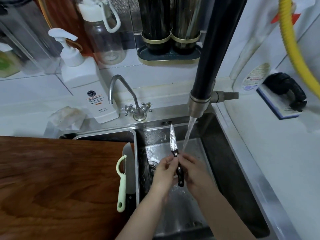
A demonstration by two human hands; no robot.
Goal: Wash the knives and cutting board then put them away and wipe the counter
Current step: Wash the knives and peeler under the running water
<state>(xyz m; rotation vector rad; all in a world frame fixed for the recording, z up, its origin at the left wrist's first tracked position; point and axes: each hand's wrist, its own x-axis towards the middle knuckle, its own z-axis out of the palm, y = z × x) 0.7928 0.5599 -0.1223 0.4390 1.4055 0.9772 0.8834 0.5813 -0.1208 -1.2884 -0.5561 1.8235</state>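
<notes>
A small paring knife (173, 141) with a black riveted handle points away from me over the sink (230, 167). My left hand (163, 172) and my right hand (194, 172) both grip its handle from either side, blade up. Water runs from the tall black faucet (196, 108) and falls just right of the blade onto my right hand's fingers. A large wooden cutting board (57, 184) lies over the left side of the sink. At the board's right edge rest a bigger knife (129, 170) with a dark handle and a pale green peeler (122, 184).
A white dish-soap pump bottle (86, 80), a small chrome tap (131, 101) and a crumpled cloth (66, 116) sit behind the board. Dark utensil holders (170, 32) stand at the back. On the right counter lie a knife sharpener (285, 94) and a yellow hose (292, 49).
</notes>
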